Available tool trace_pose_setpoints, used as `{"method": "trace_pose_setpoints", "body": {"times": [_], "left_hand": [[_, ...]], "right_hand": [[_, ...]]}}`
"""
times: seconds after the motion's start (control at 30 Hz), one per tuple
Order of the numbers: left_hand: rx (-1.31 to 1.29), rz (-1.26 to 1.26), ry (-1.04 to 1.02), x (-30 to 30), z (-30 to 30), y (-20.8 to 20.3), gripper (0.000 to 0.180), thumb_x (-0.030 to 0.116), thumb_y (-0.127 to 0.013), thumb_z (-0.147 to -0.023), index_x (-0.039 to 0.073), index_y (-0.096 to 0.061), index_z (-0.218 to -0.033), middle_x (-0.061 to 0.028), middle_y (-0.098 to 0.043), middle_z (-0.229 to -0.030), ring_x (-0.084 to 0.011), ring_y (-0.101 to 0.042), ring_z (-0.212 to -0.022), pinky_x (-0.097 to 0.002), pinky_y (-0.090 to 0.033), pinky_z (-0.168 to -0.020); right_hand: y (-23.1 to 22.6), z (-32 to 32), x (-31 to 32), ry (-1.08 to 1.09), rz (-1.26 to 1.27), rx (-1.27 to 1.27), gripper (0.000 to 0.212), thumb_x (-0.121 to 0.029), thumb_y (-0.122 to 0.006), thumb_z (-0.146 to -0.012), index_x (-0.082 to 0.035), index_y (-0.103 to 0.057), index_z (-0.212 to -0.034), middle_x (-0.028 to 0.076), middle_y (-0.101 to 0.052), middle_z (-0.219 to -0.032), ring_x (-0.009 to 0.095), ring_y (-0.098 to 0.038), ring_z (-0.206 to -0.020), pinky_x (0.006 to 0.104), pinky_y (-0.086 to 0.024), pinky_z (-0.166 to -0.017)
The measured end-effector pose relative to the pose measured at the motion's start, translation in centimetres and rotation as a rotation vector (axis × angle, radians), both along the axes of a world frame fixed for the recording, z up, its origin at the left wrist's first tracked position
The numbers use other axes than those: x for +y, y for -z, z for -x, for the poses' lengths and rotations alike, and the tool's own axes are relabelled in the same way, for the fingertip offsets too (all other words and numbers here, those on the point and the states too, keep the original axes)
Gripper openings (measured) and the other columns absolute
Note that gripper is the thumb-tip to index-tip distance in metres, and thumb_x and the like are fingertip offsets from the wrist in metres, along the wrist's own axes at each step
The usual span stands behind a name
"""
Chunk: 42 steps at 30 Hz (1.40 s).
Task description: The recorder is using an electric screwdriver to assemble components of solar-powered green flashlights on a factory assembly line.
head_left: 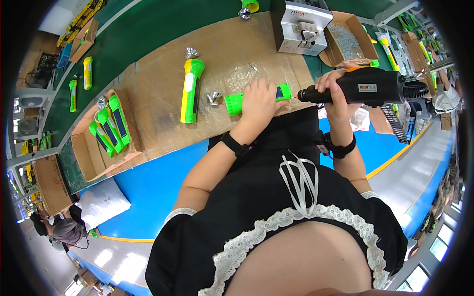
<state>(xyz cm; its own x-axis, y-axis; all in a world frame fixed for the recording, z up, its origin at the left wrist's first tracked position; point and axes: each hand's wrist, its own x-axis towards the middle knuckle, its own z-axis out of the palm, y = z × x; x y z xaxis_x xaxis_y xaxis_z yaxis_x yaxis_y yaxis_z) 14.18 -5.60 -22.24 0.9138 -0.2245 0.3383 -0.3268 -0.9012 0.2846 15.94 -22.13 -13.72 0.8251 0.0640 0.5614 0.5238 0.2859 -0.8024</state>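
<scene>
A green flashlight body [234,105] lies on its side on the cardboard sheet [242,54], a dark panel showing near its right end. My left hand [258,101] is wrapped over its middle and presses it down. My right hand [337,93] grips a black electric screwdriver [373,88] held level, its tip touching or nearly touching the flashlight's right end; a screw there is too small to make out. A shiny reflector cup [214,98] sits by the flashlight's left end. Farther left lies a green-and-yellow flashlight [190,93], with another reflector [192,53] beyond its head.
At the left, an open cardboard box [81,157] holds several green flashlights. Beyond my hands stands a silver-and-black machine [302,30], beside a carton of small metal screws [345,42]. More flashlight parts [88,72] lie on the green bench [143,37]. A black basket [401,123] is at the right.
</scene>
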Motion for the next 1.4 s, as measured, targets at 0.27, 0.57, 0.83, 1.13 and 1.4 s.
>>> {"method": "trace_pose_setpoints", "body": {"times": [0.27, 0.57, 0.83, 1.13, 1.4], "left_hand": [[-0.044, -0.064, -0.016, -0.2, 0.3, 0.2, 0.059, 0.053, -0.073, -0.056, 0.006, -0.058, -0.089, -0.0071, -0.052, -0.081, -0.0233, -0.053, -0.078, -0.0339, -0.04, -0.068], [-0.005, -0.042, 0.002, 0.0, 0.1, -0.4, 0.061, 0.053, -0.073, -0.057, 0.006, -0.058, -0.093, -0.0075, -0.053, -0.083, -0.0237, -0.053, -0.08, -0.0347, -0.04, -0.069], [-0.035, -0.025, -0.015, -0.3, 0.3, -0.3, 0.056, 0.052, -0.071, -0.061, 0.012, -0.058, -0.098, -0.0066, -0.052, -0.083, -0.0238, -0.053, -0.08, -0.036, -0.039, -0.066], [-0.021, -0.05, -0.009, -0.2, 0.5, -0.1, 0.053, 0.047, -0.07, -0.067, 0.015, -0.058, -0.108, -0.0067, -0.051, -0.084, -0.0241, -0.052, -0.082, -0.0367, -0.037, -0.068], [0.037, 0.093, -0.001, -0.6, 0.4, -0.8, 0.046, 0.034, -0.075, -0.065, 0.01, -0.06, -0.102, -0.0092, -0.051, -0.087, -0.026, -0.051, -0.085, -0.0371, -0.037, -0.073]], "right_hand": [[0.5, -0.2, 0.6, -0.017, 0.024, -0.022, 0.046, -0.002, -0.054, -0.084, -0.001, -0.033, -0.125, 0.009, -0.049, -0.076, 0.019, -0.052, -0.068, 0.0344, -0.045, -0.065], [2.6, -0.2, 1.5, 0.015, 0.121, -0.004, 0.04, 0.003, -0.054, -0.084, -0.003, -0.036, -0.119, 0.008, -0.049, -0.074, 0.017, -0.051, -0.065, 0.0328, -0.046, -0.064], [2.6, -0.7, 1.4, 0.001, 0.117, 0.098, 0.042, 0.007, -0.055, -0.078, 0.001, -0.037, -0.116, 0.006, -0.054, -0.073, 0.013, -0.056, -0.067, 0.0268, -0.047, -0.065], [-2.7, -7.3, -0.4, 0.281, -0.058, -0.155, 0.043, 0.001, -0.056, -0.083, 0.005, -0.037, -0.121, 0.009, -0.055, -0.072, 0.017, -0.057, -0.063, 0.0323, -0.05, -0.062], [-3.3, -13.6, 0.0, 0.32, 0.149, -0.255, 0.04, 0.003, -0.058, -0.083, 0.007, -0.043, -0.119, 0.01, -0.061, -0.076, 0.015, -0.061, -0.065, 0.0284, -0.051, -0.065]]}}
